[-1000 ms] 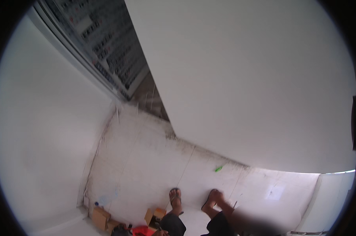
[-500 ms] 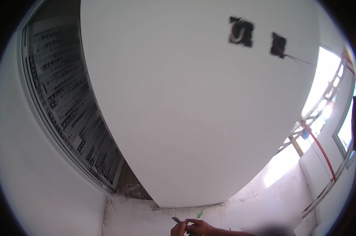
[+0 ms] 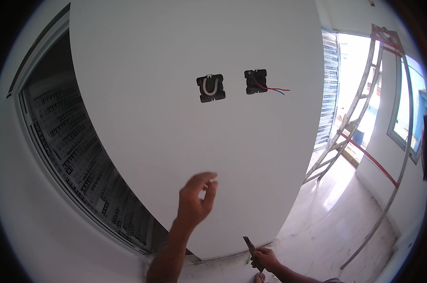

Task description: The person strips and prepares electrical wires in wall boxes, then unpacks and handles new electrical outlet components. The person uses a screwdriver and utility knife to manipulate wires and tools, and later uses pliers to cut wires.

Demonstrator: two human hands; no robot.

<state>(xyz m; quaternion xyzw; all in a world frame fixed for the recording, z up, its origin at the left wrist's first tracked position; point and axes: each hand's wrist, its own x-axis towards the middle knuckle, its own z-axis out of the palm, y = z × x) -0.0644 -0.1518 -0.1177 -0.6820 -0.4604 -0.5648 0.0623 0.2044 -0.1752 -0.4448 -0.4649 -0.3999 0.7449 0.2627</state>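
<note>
Print-covered sheeting (image 3: pixel 76 155) fills the dark recess at 9 o'clock, bounded by the slanting left edge of a white wall (image 3: pixel 152 94). The left hand (image 3: pixel 198 198) is before that wall at 6 to 7 o'clock, fingers curled toward the thumb — whether they pinch anything, I cannot tell. At 12 o'clock a black box (image 3: pixel 205 97) with a pale cable loop (image 3: pixel 215 88) interrupts the wall; at 1, a second box (image 3: pixel 250 87) trails red and blue wires (image 3: pixel 275 89). The slim tool (image 3: pixel 249 244) is at 5 o'clock, gripped in the right hand's (image 3: pixel 264 258) closed fingers. Past the wall's right edge, floor (image 3: pixel 336 231) opens at 4 o'clock — a ladder (image 3: pixel 365 96) straddling the way at 3.
</note>
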